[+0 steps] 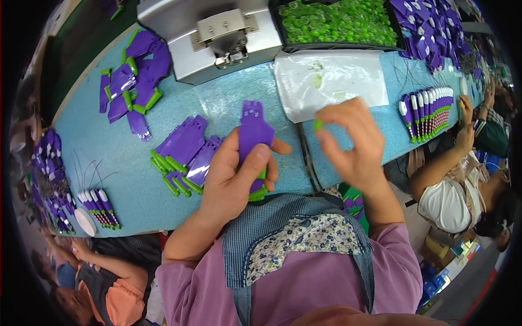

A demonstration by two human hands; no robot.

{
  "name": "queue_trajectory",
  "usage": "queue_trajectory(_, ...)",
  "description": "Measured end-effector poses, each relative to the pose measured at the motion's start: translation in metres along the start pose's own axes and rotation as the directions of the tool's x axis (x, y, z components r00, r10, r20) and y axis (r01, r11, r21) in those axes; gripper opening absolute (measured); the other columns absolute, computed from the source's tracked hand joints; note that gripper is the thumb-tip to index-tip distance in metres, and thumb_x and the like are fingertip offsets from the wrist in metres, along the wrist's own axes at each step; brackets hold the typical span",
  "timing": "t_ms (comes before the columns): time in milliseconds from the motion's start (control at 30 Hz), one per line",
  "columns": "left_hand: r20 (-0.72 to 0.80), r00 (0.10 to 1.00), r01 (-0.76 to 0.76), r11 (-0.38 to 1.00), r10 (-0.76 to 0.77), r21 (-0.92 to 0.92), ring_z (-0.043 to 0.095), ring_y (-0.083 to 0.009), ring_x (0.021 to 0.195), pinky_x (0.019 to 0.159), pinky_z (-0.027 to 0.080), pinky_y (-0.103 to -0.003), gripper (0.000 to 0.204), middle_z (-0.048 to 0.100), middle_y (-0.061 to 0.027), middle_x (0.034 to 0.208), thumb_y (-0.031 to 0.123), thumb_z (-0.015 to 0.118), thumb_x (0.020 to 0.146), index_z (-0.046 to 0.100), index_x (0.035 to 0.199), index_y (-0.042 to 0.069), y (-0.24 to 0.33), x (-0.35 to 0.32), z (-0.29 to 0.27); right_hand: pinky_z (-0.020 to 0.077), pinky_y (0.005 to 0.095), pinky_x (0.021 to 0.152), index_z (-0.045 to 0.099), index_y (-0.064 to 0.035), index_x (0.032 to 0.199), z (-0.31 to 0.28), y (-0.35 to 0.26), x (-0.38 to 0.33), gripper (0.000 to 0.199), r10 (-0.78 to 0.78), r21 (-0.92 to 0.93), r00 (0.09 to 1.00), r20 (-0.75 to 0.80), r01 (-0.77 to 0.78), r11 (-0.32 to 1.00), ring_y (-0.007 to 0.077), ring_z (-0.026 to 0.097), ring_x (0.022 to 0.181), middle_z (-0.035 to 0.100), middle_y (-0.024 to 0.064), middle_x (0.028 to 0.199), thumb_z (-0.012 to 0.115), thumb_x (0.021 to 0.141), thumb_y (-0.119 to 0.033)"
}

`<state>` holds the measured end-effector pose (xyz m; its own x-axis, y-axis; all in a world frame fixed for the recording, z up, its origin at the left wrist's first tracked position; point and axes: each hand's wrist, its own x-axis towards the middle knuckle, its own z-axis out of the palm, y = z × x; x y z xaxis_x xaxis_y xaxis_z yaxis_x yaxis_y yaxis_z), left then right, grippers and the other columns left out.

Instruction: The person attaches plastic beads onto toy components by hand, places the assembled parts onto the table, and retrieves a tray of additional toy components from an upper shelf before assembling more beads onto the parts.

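Note:
My left hand (234, 179) is closed around a flat purple plastic piece (254, 127), its slotted end pointing away from me and the thumb pressed on its face. Bits of green show below that hand. Over the near edge of a white plastic sheet (353, 76), my right hand (353, 141) pinches a small bright green plastic part (318, 125) between thumb and fingertips. The two hands are apart. Just left of my left hand lies a cluster of purple pieces with green ends (182, 149).
A metal machine (215, 35) stands at the far side of the blue table, beside a black tray (343, 48) of small green parts. Another purple-and-green pile (136, 81) lies far left. Assembled rows (429, 111) lie right. Co-workers sit at both sides.

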<state>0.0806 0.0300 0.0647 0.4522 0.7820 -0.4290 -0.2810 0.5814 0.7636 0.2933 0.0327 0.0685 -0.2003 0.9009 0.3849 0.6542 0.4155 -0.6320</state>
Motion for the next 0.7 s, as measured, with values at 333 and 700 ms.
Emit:
queue_trajectory(333, 0.020, 1.000, -0.008, 0.998, 0.007, 0.064, 0.050, -0.0116, 0.069, 0.056, 0.039, -0.023, 0.027, 0.055, -0.0074, 0.093, 0.017, 0.043, 0.100, 0.046, 0.122, 0.002, -0.006, -0.003, -0.004, 0.0400, 0.0363, 0.075, 0.063, -0.0052, 0.085, -0.012, 0.054, -0.009, 0.019, 0.046, -0.532, 0.999, 0.004, -0.037, 0.846, 0.0243, 0.053, 0.085, 0.062, 0.0035, 0.090, 0.071, 0.068, -0.005)
queue_trajectory(700, -0.011, 0.940, -0.328, 0.913, 0.340, 0.241, 0.063, -0.0131, 0.086, 0.073, 0.049, -0.023, 0.028, 0.067, -0.0131, 0.099, -0.006, 0.059, 0.088, 0.048, 0.113, -0.004, -0.018, -0.001, 0.010, 0.0399, 0.0306, 0.084, 0.067, -0.0011, 0.089, -0.008, -0.001, -0.014, 0.015, 0.297, 0.440, 0.951, 0.087, -0.304, 0.845, 0.0193, 0.054, 0.090, 0.066, 0.0082, 0.094, 0.071, 0.074, -0.002)
